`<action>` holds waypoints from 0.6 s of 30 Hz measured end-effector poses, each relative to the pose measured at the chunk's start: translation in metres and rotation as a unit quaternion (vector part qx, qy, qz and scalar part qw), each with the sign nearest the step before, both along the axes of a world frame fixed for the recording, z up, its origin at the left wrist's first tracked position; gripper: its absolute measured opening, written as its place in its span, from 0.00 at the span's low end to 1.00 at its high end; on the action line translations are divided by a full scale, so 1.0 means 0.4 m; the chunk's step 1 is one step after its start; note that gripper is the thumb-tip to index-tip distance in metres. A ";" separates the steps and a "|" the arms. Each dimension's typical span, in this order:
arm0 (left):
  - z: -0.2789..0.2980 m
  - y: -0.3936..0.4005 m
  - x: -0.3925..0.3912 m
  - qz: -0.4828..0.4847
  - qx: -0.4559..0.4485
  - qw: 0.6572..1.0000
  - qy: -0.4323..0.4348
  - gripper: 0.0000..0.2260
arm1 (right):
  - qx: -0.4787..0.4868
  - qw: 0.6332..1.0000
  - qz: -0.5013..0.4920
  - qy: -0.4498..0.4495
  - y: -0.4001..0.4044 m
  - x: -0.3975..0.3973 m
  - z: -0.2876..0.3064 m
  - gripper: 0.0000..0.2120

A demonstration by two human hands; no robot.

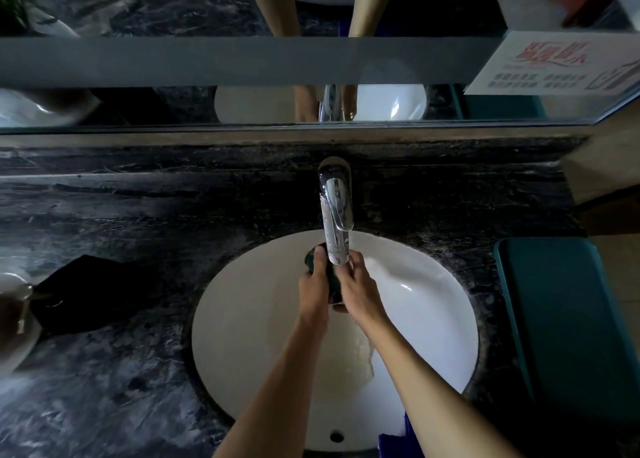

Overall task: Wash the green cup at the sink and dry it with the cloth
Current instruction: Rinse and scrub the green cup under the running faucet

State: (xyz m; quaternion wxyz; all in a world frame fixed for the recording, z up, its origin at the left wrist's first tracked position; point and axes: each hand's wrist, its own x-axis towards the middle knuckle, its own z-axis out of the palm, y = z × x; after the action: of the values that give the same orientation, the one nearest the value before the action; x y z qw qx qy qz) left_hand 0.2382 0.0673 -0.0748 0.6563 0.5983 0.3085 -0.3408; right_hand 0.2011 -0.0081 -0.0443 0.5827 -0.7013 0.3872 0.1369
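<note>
From where I sit, the biggest thing in my view is the dark veined marble countertop [114,381], running from nine o'clock right across to three. Sunk into it at about five o'clock is the oval white ceramic sink basin [249,336], with its small drain or overflow hole near six. At nine o'clock a crumpled dark cloth [79,295] lies on the counter, well apart from the basin; I take it for the drying cloth, untouched. Over the basin's twelve o'clock edge stands the chrome single-lever tap [335,211], spout pointing toward me. Directly below the spout, at the centre of my view, is the small dark green cup [333,279], held between both hands over the bowl and mostly hidden by them. I judge this to be the washing step, with drying not yet begun. I cannot make out a water stream clearly. The cup looks light and rigid, and wet it should be slippery, so I would grip it round the body with both palms, not by the rim alone. My left hand [313,289] is curled round the cup's nine o'clock side, its fingers closed on the wall and reaching up toward the rim. My right hand [356,289] wraps the three o'clock side, fingers bent inward against the cup near the spout; whether the fingertips press inside the mouth I cannot tell.
</note>
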 end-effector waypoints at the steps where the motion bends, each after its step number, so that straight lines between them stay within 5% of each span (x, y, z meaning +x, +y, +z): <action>1: 0.003 -0.005 0.001 -0.007 0.016 1.000 -0.010 0.26 | -0.001 1.000 0.015 0.000 0.002 0.000 0.003 0.19; 3: 0.013 -0.010 0.001 -0.004 0.029 0.999 -0.016 0.28 | -0.015 1.000 0.017 0.012 0.006 0.009 0.009 0.24; 6: 0.016 -0.005 0.004 -0.003 -0.027 1.000 0.011 0.28 | -0.010 0.999 -0.029 0.017 -0.003 0.027 0.012 0.15; 9: 0.024 0.002 0.019 -0.020 -0.099 0.993 0.053 0.22 | 0.034 0.996 -0.076 0.024 -0.019 0.031 0.007 0.18; 13: 0.014 -0.011 0.017 0.019 0.003 1.000 -0.016 0.14 | -0.041 0.999 0.006 0.025 -0.015 0.029 0.000 0.19; 15: 0.009 -0.025 0.004 0.014 0.021 0.996 -0.089 0.17 | -0.034 0.999 -0.004 -0.008 0.001 0.024 0.014 0.18; 18: 0.011 -0.020 0.003 0.012 -0.003 0.999 -0.053 0.20 | -0.010 0.999 -0.040 -0.014 0.005 0.014 0.016 0.16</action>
State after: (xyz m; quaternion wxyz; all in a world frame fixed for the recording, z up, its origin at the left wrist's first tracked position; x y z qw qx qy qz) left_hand 0.2393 0.0592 -0.0704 0.6775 0.6097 0.2795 -0.3019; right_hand 0.2065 -0.0060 -0.0377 0.5860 -0.6928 0.4083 0.1000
